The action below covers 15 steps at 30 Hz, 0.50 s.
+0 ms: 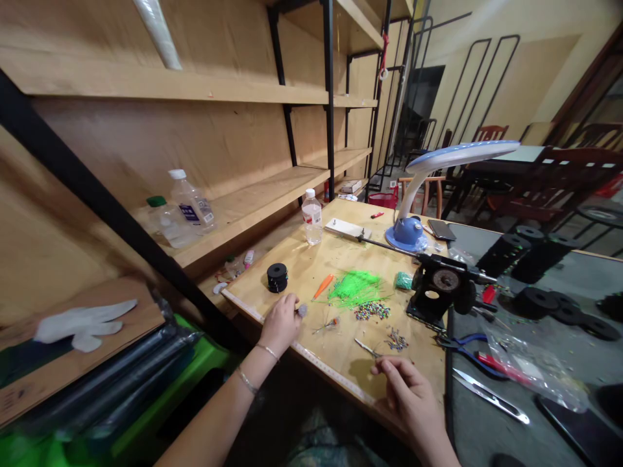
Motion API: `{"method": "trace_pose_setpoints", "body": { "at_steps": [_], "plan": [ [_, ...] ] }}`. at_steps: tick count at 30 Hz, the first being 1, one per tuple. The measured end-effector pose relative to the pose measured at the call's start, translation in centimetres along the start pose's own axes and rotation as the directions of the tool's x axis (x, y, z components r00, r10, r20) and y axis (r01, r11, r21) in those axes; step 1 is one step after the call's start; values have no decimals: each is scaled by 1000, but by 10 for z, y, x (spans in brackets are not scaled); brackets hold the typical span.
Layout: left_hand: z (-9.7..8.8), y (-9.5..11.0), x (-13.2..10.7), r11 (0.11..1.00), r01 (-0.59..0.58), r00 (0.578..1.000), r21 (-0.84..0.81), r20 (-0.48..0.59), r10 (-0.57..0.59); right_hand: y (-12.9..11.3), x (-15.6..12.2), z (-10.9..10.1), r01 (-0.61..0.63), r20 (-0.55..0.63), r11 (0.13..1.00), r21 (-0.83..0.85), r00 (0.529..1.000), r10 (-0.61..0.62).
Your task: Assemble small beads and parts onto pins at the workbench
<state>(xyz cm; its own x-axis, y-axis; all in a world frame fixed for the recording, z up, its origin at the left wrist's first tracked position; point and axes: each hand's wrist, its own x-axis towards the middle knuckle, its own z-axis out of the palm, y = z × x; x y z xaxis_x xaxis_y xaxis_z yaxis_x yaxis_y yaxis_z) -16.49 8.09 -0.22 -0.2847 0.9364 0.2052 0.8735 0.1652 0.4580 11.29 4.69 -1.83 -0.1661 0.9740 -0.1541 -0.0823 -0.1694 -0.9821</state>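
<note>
My left hand (282, 322) is closed in a pinch near the table's left edge, with a small grey tuft (302, 311) at its fingertips. My right hand (406, 383) has thumb and forefinger pressed together at the near edge. A thin, pale-tipped piece (366, 347) runs up to these fingertips; whether they grip it, I cannot tell. Between the hands lies a small orange-headed piece with thin strands (333, 322). Beyond it are bright green strands (357, 287), multicoloured beads (372, 311), an orange tapered piece (323, 287) and small metal bits (397, 340).
Black spools (277, 277) stand at the left edge, a plastic bottle (312, 217) behind. A black clamp-like device (433, 292) and a blue-based lamp (406, 232) stand right of the middle. Blue-handled pliers (470, 344) and metal snips (491, 395) lie on the dark surface.
</note>
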Motion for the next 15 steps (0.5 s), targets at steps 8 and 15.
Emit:
{"method": "trace_pose_setpoints", "body": {
  "at_steps": [8,15],
  "plan": [
    [-7,0,13,999,-45,997,7,57,44,5,-3,5,-70,-41,950,305,995,86],
    [-26,57,-24,858,-40,999,-511,-31,28,-3,-6,7,-148,-19,860,488,983,180]
  ]
}}
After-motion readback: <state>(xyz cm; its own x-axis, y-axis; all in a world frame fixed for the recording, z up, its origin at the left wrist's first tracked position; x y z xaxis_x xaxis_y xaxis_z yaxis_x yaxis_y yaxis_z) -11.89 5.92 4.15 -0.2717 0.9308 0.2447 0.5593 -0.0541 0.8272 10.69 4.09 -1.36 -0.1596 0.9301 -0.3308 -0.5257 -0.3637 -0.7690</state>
